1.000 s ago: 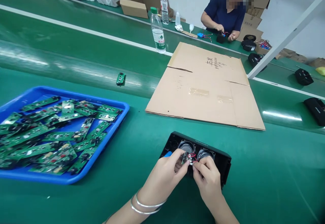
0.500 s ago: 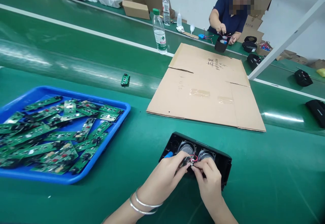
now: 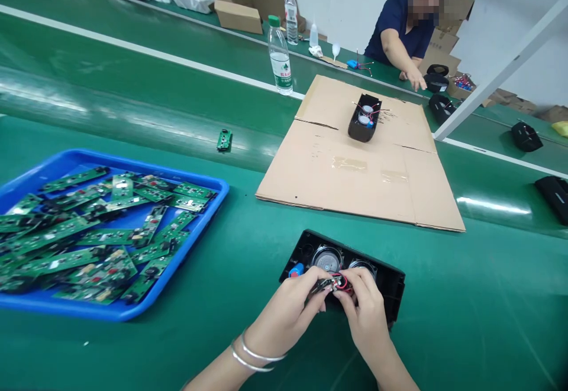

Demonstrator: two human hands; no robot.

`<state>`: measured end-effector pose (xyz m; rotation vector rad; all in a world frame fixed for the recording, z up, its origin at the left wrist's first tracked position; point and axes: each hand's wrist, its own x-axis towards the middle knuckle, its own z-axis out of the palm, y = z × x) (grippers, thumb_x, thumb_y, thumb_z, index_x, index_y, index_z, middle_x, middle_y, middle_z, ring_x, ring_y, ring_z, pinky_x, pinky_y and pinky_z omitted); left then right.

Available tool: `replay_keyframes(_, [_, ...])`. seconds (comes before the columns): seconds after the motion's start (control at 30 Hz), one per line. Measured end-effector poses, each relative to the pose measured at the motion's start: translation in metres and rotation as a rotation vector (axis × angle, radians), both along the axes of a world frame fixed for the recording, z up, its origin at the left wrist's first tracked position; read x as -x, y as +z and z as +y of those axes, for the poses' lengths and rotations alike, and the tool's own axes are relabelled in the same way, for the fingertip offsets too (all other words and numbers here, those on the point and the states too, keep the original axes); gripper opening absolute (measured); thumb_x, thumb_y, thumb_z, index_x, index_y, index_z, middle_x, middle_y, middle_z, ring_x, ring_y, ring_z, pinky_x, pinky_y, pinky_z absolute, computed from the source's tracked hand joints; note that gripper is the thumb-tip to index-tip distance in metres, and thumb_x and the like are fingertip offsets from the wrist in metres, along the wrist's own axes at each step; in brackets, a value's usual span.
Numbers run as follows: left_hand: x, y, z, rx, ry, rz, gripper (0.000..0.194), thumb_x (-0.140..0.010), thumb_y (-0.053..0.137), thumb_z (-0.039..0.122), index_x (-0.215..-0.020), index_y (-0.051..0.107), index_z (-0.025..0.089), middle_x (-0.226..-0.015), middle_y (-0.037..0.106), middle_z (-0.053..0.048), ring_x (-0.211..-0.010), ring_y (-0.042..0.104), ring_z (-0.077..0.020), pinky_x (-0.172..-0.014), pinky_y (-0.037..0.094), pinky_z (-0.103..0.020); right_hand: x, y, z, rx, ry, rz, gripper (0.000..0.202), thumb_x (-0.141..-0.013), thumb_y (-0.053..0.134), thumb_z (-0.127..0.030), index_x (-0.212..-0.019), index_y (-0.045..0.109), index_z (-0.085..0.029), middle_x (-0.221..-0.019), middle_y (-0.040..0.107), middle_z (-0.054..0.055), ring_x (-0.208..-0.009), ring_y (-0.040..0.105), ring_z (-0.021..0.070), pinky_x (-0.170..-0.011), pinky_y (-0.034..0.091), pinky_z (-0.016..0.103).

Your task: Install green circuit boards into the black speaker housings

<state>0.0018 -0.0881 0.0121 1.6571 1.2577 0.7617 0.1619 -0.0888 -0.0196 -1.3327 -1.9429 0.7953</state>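
Note:
A black speaker housing (image 3: 390, 287) with two round drivers lies on the green bench below the cardboard. Over its middle, my left hand (image 3: 293, 299) pinches a small circuit board (image 3: 320, 285). My right hand (image 3: 364, 302) is closed at the board's right end, its fingertips on a small connector with red and black wires (image 3: 341, 281). The fingertips of both hands nearly meet, and they hide part of the board. Inside the housing, a blue cylindrical part (image 3: 296, 270) shows left of my left hand.
A blue tray (image 3: 195, 243) of green circuit boards stands at left. Cardboard (image 3: 328, 184) bears another speaker housing (image 3: 364, 122). A small board (image 3: 224, 140) and a water bottle (image 3: 280, 65) are beyond the bench. Across the line, a person (image 3: 394, 30) reaches out an arm.
The far speaker housing has left the other person's hands and stands on the cardboard. The small loose board has shifted slightly right. My hands have barely moved, still at the board and wires.

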Motion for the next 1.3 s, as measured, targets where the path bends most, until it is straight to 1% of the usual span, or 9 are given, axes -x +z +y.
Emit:
replay_keyframes(0.33, [0.0,0.002,0.002,0.089,0.088,-0.07,0.013,-0.084,0.039,0.027,-0.081,0.05,0.022,-0.053,0.06,0.003,-0.051,0.062,-0.0139,-0.05,0.047,-0.02,0.0,0.002,0.0,-0.069,-0.042,-0.035,0.023,-0.086,0.047,-0.024,-0.108,0.051,-0.02,-0.099,0.054,0.009,-0.067,0.056,0.0141,-0.057,0.051,0.027])
replay_keyframes(0.43, [-0.003,0.0,-0.001,0.132,0.218,-0.135,0.011,-0.081,0.044,0.031,-0.08,0.051,0.022,-0.051,0.06,0.004,-0.048,0.062,-0.015,-0.048,0.049,-0.022,-0.011,0.012,0.004,-0.192,-0.044,-0.281,0.056,-0.074,0.063,-0.035,-0.124,0.041,-0.022,-0.122,0.044,0.015,-0.101,0.051,0.0285,-0.079,0.048,0.046])
replay_keyframes(0.53, [-0.007,-0.002,-0.001,0.162,0.347,-0.176,0.012,-0.077,0.047,0.033,-0.081,0.051,0.022,-0.049,0.059,0.004,-0.044,0.061,-0.0155,-0.044,0.049,-0.023,-0.025,0.022,0.015,-0.22,0.063,-0.562,0.096,-0.055,0.076,-0.045,-0.134,0.028,-0.022,-0.136,0.029,0.018,-0.123,0.026,0.0419,-0.092,0.021,0.07])
replay_keyframes(0.67, [-0.007,-0.002,0.004,0.195,0.462,-0.206,0.032,-0.075,0.048,0.038,-0.101,0.046,0.02,-0.046,0.058,0.005,-0.041,0.061,-0.0169,-0.04,0.048,-0.024,-0.03,0.026,0.024,-0.127,0.129,-0.6,0.099,-0.053,0.075,-0.04,-0.135,0.024,-0.019,-0.126,0.043,0.015,-0.116,0.038,0.0345,-0.098,0.02,0.064])
replay_keyframes(0.8, [0.001,0.001,0.007,0.147,0.467,-0.203,0.049,-0.073,0.049,0.05,-0.11,0.041,0.019,-0.051,0.059,0.005,-0.045,0.061,-0.0171,-0.042,0.05,-0.025,-0.039,0.02,0.018,-0.23,0.06,-0.535,0.087,-0.054,0.07,-0.031,-0.13,0.029,-0.016,-0.122,0.047,0.013,-0.112,0.042,0.0311,-0.1,0.022,0.059])
replay_keyframes(0.93, [0.013,0.003,0.011,0.091,0.457,-0.16,0.048,-0.074,0.044,0.058,-0.106,0.043,0.022,-0.06,0.062,0.001,-0.052,0.063,-0.018,-0.05,0.053,-0.028,-0.095,0.009,0.01,-0.327,-0.196,-0.552,0.076,-0.058,0.066,-0.033,-0.124,0.032,-0.016,-0.118,0.049,0.012,-0.11,0.044,0.0305,-0.099,0.024,0.055])
replay_keyframes(1.07, [0.022,-0.009,0.035,0.069,0.414,-0.137,0.042,-0.076,0.041,0.058,-0.099,0.045,0.023,-0.069,0.065,-0.002,-0.058,0.065,-0.0191,-0.053,0.054,-0.029,-0.184,0.008,0.014,-0.223,-0.756,-0.594,0.072,-0.055,0.06,-0.05,-0.115,0.041,-0.015,-0.106,0.055,0.015,-0.098,0.052,0.0329,-0.087,0.037,0.049])
replay_keyframes(1.17, [0.027,-0.026,0.077,0.001,0.259,0.006,0.035,-0.081,0.035,0.048,-0.099,0.046,0.02,-0.087,0.065,-0.006,-0.07,0.067,-0.0188,-0.054,0.055,-0.027,-0.246,0.014,0.022,0.058,-1.115,-0.65,0.083,-0.053,0.057,-0.063,-0.117,0.044,-0.013,-0.097,0.059,0.019,-0.093,0.054,0.039,-0.078,0.04,0.051])
replay_keyframes(1.3, [0.027,-0.043,0.155,-0.14,0.178,0.244,0.022,-0.081,0.043,0.028,-0.095,0.054,0.016,-0.1,0.063,-0.01,-0.089,0.064,-0.02,-0.076,0.053,-0.032,-0.315,0.01,0.025,0.258,-1.317,-0.617,0.092,-0.052,0.054,-0.073,-0.121,0.045,-0.012,-0.088,0.062,0.022,-0.087,0.056,0.0422,-0.072,0.042,0.051])
